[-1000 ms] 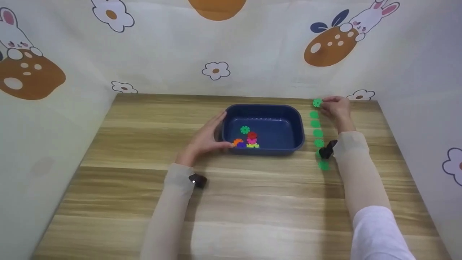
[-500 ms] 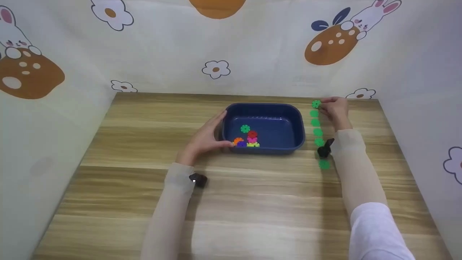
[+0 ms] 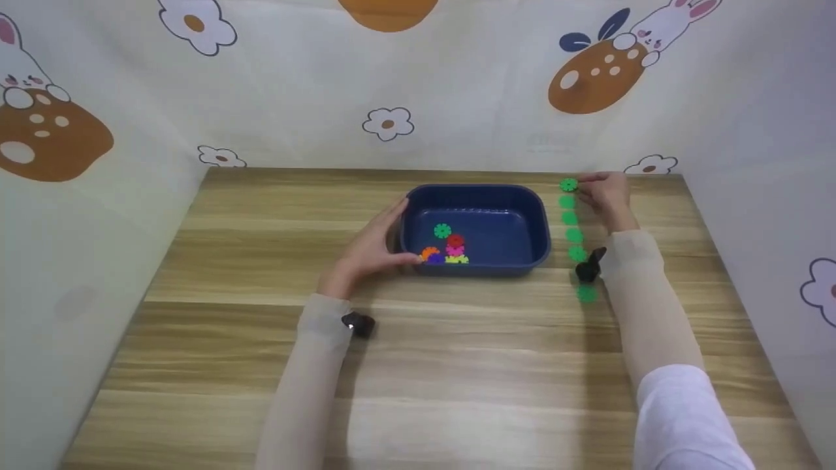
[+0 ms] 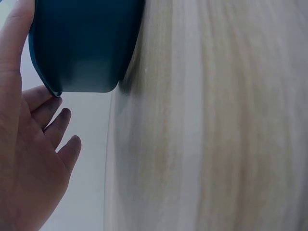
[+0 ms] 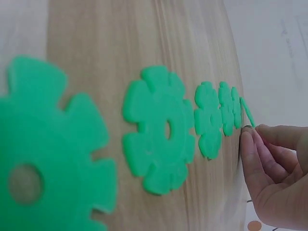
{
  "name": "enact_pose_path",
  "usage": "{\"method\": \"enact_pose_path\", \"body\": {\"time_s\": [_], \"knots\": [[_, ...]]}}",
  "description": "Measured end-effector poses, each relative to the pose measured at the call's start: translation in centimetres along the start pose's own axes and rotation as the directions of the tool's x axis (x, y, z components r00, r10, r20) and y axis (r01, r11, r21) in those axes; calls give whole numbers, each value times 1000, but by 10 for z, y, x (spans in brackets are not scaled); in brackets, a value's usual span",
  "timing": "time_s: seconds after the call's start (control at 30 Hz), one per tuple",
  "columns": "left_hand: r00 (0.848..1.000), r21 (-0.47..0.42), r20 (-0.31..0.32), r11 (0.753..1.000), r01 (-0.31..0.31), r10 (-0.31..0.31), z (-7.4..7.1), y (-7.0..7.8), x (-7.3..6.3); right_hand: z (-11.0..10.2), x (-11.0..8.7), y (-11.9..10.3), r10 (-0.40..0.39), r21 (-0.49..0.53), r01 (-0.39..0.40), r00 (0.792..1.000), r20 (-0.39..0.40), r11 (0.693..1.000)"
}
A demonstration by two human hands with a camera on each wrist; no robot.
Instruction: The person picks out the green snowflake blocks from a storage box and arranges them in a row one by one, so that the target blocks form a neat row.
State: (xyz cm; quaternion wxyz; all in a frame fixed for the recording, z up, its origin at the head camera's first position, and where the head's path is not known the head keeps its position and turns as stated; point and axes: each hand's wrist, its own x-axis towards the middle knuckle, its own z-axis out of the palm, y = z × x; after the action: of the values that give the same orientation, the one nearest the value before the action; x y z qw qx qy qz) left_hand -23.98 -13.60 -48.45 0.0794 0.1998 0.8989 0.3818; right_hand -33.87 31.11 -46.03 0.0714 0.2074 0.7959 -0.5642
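At the back right, my right hand pinches a green snowflake disc by its edge between thumb and fingertips. In the right wrist view this disc tilts up from the table at the far end of a line of flat green discs. My left hand holds the left end of a dark blue plastic tray, thumb at the front corner and fingers along the side. In the left wrist view the fingers meet the tray's rim. Part of the line is hidden under the right wrist's camera.
Inside the tray lie a green disc, a red disc and several others in orange, purple, pink and yellow. The wooden table ends at a patterned cloth wall behind, with cloth at both sides.
My right hand has shifted slightly left with the green disc, bringing it over the line's far end, and the disc has tipped flatter. The left hand stays on the tray.
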Motion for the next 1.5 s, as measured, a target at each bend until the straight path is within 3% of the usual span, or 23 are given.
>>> {"method": "enact_pose_path", "body": {"time_s": [0.37, 0.5, 0.63, 0.87, 1.0, 1.3, 1.5], "knots": [[1000, -2, -2, 1000, -12, 12, 1, 0, 1, -7, -10, -1, -65, 96, 63, 998, 12, 993], [1000, 11, 4, 1000, 10, -10, 1, 1, 0, -8, -17, -11, -97, 67, 97, 995, -5, 993], [999, 12, 4, 999, 33, -33, 1, 2, 0, -2, -31, -27, -127, 125, 124, 992, 11, 984], [999, 5, 8, 999, 49, -49, -1, 2, 0, 24, -62, -50, -252, 338, 219, 966, 57, 916], [999, 10, 10, 999, 39, -39, -2, 1, 1, 44, -80, -59, -322, 378, 267, 943, 90, 886], [999, -8, 20, 999, 51, -50, -2, 0, 0, 99, -109, -67, -384, 253, 326, 895, 228, 911], [1000, 4, 5, 1000, 12, -12, -1, 1, 0, 136, -112, -59, -368, 125, 346, 885, 286, 930]]}}
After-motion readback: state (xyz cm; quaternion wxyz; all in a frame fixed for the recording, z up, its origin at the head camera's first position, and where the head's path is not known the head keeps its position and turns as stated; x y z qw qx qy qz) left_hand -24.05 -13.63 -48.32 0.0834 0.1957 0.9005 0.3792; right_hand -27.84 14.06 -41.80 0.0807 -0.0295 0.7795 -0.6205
